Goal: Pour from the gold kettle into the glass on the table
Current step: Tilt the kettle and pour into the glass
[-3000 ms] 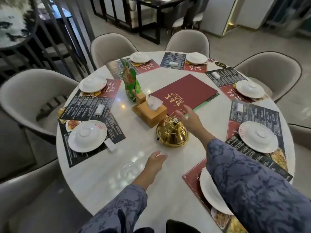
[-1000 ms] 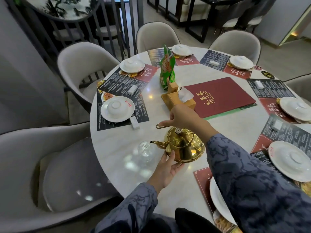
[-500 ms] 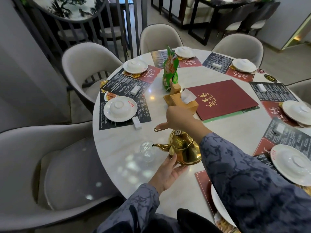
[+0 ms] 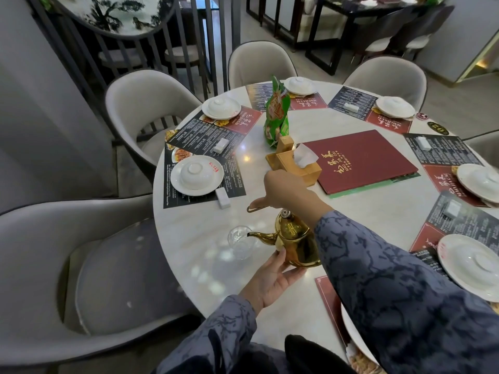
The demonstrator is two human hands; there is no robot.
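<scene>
Head view, looking down at a round white counter (image 4: 205, 255) set for a meal. At the near edge a gold kettle (image 4: 295, 242) is lifted and tipped toward the person's left, its long curved spout reaching over the rim of a clear glass (image 4: 241, 242) that stands on the counter.

The right hand (image 4: 290, 191) is above the kettle, closed around its hoop handle, forefinger stretched along the handle toward the spout side. The kettle hangs directly below this hand. The left hand (image 4: 272, 283) is open, palm up, fingers cupped against the kettle's lower belly from beneath and on the near side. The glass is just beyond the left hand's fingertips and further left, apart from both hands and unheld.

No stream can be made out; the glass is too clear to tell whether it holds anything.

To pour well, I judge: keep the spout tip centred over the glass mouth, tilt slowly from the handle, and let the open palm steady the base instead of pushing it. The glass is light and unheld, so a knock from the spout could topple it.

Beyond the right hand sit a wooden tissue box (image 4: 295, 164), a red menu (image 4: 359, 160) and a green packet (image 4: 276, 114).
</scene>
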